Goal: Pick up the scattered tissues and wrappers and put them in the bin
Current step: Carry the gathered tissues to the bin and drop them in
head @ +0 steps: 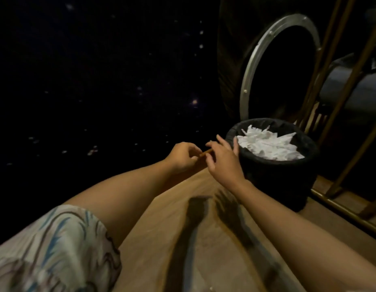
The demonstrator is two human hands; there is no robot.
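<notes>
A black lined bin (pixel 275 165) stands on the wooden floor at centre right, holding a heap of white crumpled tissues (pixel 267 144). Just left of its rim my two hands meet over the floor. My left hand (pixel 183 158) has curled fingers and pinches a small thin brown wrapper (pixel 205 153). My right hand (pixel 221 160) touches the wrapper's other end with its fingertips, the other fingers spread toward the bin rim. Small pale scraps (pixel 92 151) lie scattered on the dark floor to the left.
A large dark round object with a metal ring (pixel 273 57) stands behind the bin. A gold metal frame (pixel 343 114) and its floor rail (pixel 347 213) run along the right. Dark speckled floor fills the left; light wood floor (pixel 183 249) lies under my arms.
</notes>
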